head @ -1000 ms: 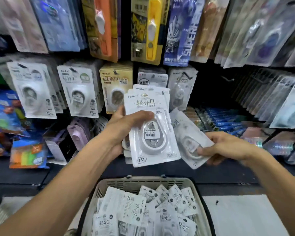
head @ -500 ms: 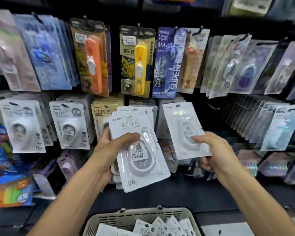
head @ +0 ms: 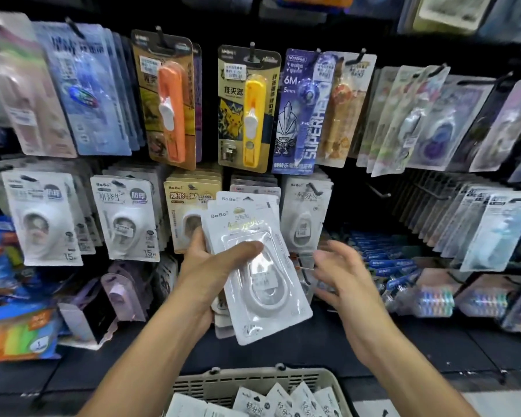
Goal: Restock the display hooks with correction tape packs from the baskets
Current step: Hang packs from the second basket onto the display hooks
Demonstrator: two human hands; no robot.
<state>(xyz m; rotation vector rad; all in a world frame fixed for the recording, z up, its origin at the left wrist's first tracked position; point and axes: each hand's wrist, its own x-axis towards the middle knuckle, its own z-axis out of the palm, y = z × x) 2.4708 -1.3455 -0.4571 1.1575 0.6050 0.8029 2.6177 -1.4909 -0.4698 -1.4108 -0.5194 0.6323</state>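
The right hand (head: pixel 342 276) is now empty and loose — its pack (head: pixel 303 224) hangs on the hook; the left hand (head: pixel 206 269) grips the stack (head: pixel 262 278), next pack due.

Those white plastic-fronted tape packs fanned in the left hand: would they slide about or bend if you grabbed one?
Probably slippery: the front white blister pack has a glossy clear shell that catches glare, and the left hand clamps the stack with its thumb. Likely fairly stiff, since the cards stand flat without drooping. Probably light, as one hand holds several.
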